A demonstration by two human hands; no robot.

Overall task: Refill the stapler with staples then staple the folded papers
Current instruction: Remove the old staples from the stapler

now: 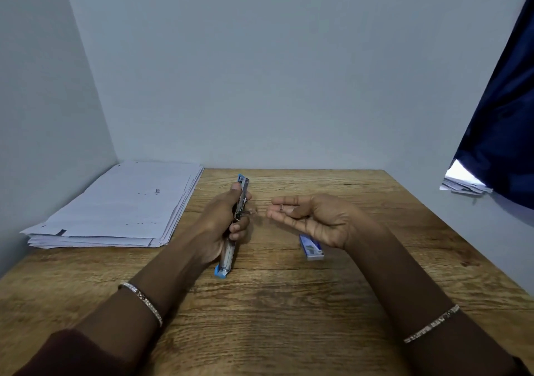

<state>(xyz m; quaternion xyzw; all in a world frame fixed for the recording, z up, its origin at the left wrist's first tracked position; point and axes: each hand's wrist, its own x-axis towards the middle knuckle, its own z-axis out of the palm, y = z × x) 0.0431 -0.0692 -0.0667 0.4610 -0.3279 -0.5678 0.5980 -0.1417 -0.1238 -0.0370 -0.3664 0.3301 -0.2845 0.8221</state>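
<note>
The left hand is wrapped around the stapler, thumb pressed near its far end and fingers curled over the middle, so the tool is held firmly above the wooden table. The forearm reaches in from the lower left, a thin bracelet on the wrist and a dark sleeve further back. The stapler is swung open full length, a long thin bar of bright metal with blue plastic at both tips, running away from the person and tilted slightly right at the far end. The right hand sits just beside it, palm turned up and fingers loosely cupped, not closed on anything; a small dark piece rests on the fingers, perhaps staples, but it is too small to tell. That forearm comes in from the lower right and also carries a bracelet.

Below the right hand, a small blue and white staple box lies flat on the table. At the table's far left corner, against the wall, sits a stack of white papers, its sheets slightly fanned. A dark blue curtain hangs at the right, with more papers beneath its lower edge.
</note>
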